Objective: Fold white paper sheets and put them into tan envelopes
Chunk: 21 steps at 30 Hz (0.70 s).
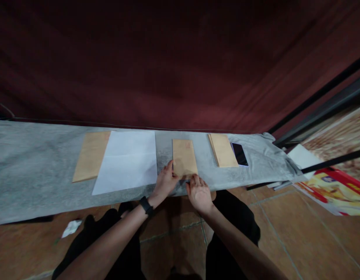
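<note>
A brown envelope point(184, 158) with a faint red mark near its top right lies upright in front of me on the grey cloth. My left hand point(165, 179), with a black band on the wrist, has its fingers closed at the envelope's lower left edge. At the bottom edge, my right hand point(199, 191) is curled with its fingertips on the envelope. Left of it lie white paper sheets point(129, 161), partly over more brown envelopes point(90, 157). To the right is a small stack of brown envelopes point(224, 151).
A dark phone point(239, 154) lies beside the right stack on the narrow cloth-covered table point(51, 163). Behind hangs a dark red curtain point(168, 77). A red and yellow box point(334, 188) stands at the right, and a white scrap point(71, 228) is on the tiled floor.
</note>
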### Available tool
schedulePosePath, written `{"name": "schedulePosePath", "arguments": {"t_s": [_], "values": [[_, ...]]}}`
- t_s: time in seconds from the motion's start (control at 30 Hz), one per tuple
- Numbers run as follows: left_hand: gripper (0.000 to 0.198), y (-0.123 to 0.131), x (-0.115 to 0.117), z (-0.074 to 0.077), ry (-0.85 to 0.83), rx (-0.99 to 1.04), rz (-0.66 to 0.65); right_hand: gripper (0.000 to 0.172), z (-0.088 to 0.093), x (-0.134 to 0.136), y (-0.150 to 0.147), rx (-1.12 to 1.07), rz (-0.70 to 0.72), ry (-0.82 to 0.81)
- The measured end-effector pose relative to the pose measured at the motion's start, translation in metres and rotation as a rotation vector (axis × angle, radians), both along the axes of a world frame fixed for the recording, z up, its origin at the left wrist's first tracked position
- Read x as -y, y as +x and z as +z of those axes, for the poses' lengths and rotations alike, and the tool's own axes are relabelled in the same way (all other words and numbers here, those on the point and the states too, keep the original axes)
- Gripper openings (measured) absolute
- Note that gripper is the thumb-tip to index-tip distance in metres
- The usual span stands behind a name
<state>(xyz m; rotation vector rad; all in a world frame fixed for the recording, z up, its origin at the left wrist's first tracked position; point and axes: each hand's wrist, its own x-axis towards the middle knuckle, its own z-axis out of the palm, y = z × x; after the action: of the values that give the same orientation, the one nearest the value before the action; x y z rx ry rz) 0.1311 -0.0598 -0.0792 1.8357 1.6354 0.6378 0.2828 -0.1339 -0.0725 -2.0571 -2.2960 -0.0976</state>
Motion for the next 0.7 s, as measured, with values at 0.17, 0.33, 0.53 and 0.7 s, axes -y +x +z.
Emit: {"name": "schedulePosePath", "arguments": {"t_s": [0.17, 0.33, 0.53, 0.7], "values": [[0.065, -0.004, -0.009, -0.004, -0.037, 0.210, 0.052, 0.032, 0.011, -0.011, -0.007, 0.072, 0.004, -0.110], [0.074, 0.000, -0.014, -0.013, -0.216, 0.531, 0.103, 0.029, 0.015, -0.013, -0.008, 0.111, 0.015, -0.137], [0.063, 0.007, -0.003, -0.001, -0.282, 0.872, -0.040, 0.025, 0.022, -0.020, -0.003, -0.006, -0.043, -0.094], [0.052, 0.007, 0.003, 0.011, -0.400, 1.086, -0.041, 0.025, 0.023, -0.037, 0.023, -0.673, -0.261, 0.063]]}}
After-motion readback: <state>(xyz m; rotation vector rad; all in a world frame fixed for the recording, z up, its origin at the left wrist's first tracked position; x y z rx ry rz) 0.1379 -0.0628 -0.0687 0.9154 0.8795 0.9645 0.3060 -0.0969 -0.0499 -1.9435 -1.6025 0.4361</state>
